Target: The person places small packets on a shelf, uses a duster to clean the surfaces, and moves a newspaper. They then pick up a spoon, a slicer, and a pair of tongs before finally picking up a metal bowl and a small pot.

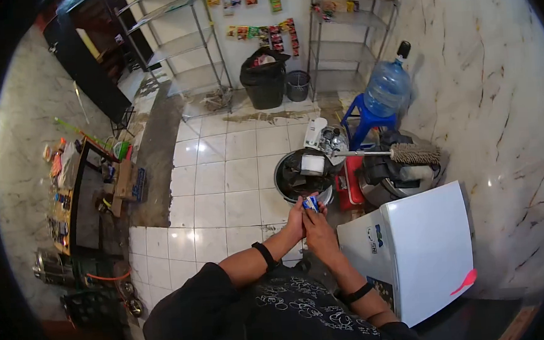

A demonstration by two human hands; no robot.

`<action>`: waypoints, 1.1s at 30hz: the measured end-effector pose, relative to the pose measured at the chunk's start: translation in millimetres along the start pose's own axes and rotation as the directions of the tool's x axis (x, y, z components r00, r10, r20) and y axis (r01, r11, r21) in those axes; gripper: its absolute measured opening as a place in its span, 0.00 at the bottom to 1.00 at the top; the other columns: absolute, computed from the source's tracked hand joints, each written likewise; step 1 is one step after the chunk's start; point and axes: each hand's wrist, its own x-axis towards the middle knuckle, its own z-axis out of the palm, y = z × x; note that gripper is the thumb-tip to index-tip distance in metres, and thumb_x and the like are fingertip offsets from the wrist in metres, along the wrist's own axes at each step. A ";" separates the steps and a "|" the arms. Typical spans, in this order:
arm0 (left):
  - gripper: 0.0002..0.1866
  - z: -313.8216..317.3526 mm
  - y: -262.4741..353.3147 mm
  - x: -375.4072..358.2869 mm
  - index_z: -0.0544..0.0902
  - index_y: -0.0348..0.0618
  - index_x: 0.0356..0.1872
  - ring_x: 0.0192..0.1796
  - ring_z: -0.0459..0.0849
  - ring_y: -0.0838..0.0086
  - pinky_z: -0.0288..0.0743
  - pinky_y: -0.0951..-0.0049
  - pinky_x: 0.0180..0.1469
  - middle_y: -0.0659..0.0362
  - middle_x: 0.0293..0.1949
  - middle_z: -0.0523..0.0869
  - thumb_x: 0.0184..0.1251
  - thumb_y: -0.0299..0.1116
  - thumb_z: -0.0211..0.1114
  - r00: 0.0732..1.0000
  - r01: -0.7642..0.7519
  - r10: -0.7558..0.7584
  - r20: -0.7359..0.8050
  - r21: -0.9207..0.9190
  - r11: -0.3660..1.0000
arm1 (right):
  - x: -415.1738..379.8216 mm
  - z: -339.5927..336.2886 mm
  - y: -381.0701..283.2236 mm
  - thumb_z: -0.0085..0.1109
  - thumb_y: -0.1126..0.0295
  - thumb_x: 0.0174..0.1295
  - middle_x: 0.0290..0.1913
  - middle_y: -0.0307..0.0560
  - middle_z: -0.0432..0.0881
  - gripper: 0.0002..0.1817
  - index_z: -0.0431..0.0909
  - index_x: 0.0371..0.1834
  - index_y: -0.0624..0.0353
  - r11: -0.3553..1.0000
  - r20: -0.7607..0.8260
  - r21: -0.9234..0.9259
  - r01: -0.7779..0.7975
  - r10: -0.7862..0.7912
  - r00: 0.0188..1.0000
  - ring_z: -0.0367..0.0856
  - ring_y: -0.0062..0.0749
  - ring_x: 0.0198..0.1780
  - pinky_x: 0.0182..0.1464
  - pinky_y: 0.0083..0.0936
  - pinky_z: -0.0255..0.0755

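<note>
A small blue, white and yellow packet [311, 203] is held up in front of my body. My left hand [296, 218] closes on it from the left, fingers curled around its edge. From the other side my right hand [317, 222] grips it too, the thumb lying near its lower end. Just beyond the hands stands a round bin [282, 185] lined with a black bag, and a white box-like piece [313, 164] rests on top of it.
To the right is a white fridge [429, 247] with a pink spoon [464, 281] on top. A duster [414, 154] lies across a large pot. Behind stand a blue stool [369, 123] bearing a water bottle [387, 91], metal shelves [183, 47] and a black-bagged bin [264, 83].
</note>
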 end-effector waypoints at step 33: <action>0.21 -229.1 442.4 -396.1 0.69 0.42 0.58 0.42 0.77 0.65 0.73 0.64 0.50 0.54 0.38 0.78 0.71 0.41 0.39 0.311 -0.906 0.901 -0.302 -0.380 0.186 | 214.7 341.6 -491.1 0.55 0.81 0.52 0.45 0.55 0.76 0.14 0.78 0.44 0.65 0.329 0.142 0.566 0.756 -0.942 0.304 0.76 0.45 0.45 0.48 0.31 0.72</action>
